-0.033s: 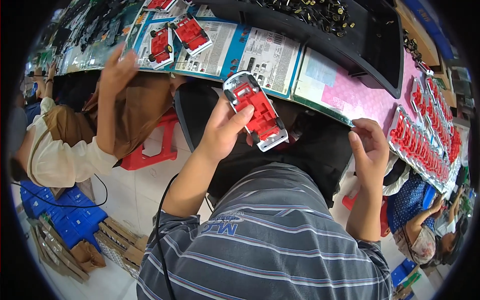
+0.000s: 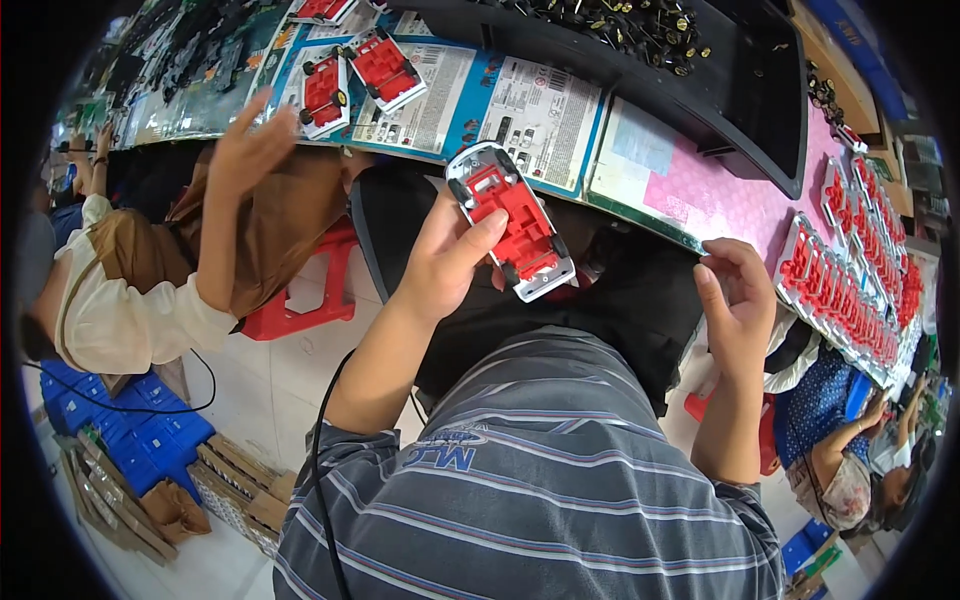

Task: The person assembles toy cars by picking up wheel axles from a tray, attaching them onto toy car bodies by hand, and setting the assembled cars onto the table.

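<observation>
My left hand (image 2: 446, 262) grips a toy car (image 2: 520, 228) turned underside up, its thumb across the red chassis. The body around that chassis is white, and dark wheels show at its sides. The car is in front of my body, just off the table's near edge. Over on the right, my right hand (image 2: 741, 292) is raised by the table edge, fingers loosely bent and thumb apart, with nothing visible in it. Two similar toy cars, a left one (image 2: 324, 94) and a right one (image 2: 384, 70), lie underside up on printed cardboard (image 2: 530, 125).
A black bin (image 2: 745, 105) holds many small black and gold wheels (image 2: 640, 30). Rows of red-and-white car parts (image 2: 835, 290) lie at the right. A co-worker's hand (image 2: 250, 150) is at the table edge on the left. Blue crates (image 2: 140, 385) and a red stool (image 2: 310, 290) stand on the floor.
The co-worker's hand on the left has shifted slightly to the right. My hands and the toy car look the same.
</observation>
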